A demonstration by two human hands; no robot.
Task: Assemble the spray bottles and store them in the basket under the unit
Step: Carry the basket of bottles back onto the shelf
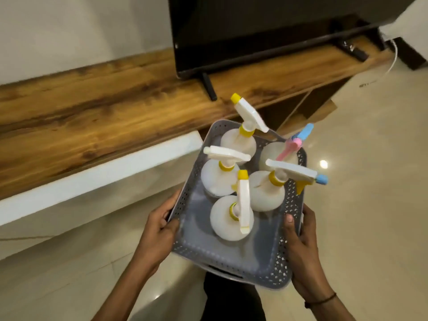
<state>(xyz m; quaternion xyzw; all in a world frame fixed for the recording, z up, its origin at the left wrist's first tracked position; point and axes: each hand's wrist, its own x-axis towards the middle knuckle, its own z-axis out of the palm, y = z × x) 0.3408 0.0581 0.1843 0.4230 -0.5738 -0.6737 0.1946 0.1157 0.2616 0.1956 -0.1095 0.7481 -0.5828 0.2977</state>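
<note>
Hands grip perforated grey basket of bottles

No text, label, brand, number or sign can be read anywhere here. The spray bottles in the basket carry plain white bodies, and the dark television behind the basket shows only a small pale mark at its lower left corner, too small to make out.
</note>
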